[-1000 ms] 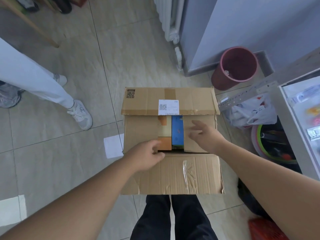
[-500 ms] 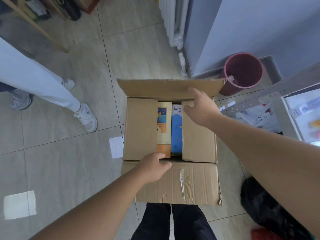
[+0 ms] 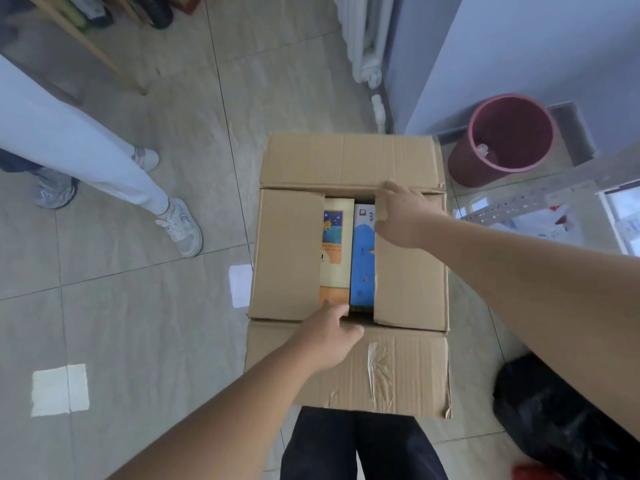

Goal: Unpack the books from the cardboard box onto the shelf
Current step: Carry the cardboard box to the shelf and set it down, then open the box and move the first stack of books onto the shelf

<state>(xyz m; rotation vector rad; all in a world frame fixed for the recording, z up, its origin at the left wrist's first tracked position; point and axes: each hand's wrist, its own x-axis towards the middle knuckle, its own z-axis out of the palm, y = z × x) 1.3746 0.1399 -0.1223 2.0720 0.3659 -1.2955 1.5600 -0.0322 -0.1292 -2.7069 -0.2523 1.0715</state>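
Observation:
A cardboard box (image 3: 287, 251) stands on the tiled floor in front of my legs. Its far and near flaps are folded outward; the two side flaps still lie over the top. Between them show a cream and orange book (image 3: 334, 258) and a blue book (image 3: 362, 258), lying flat side by side. My right hand (image 3: 401, 216) grips the far inner corner of the right side flap. My left hand (image 3: 329, 334) rests at the near edge of the gap, fingers touching the near end of the orange book and the left flap's corner.
A person in white trousers and white sneakers (image 3: 180, 225) stands left of the box. A pink bin (image 3: 502, 140) sits right of it, by a grey wall and a white radiator (image 3: 363, 39). A perforated metal shelf rail (image 3: 519, 202) and a black bag (image 3: 561, 417) lie to the right.
The far flap went from lying shut to folded fully outward. My right hand moved from the far flap onto the right side flap's corner. My left hand stays at the near edge of the gap.

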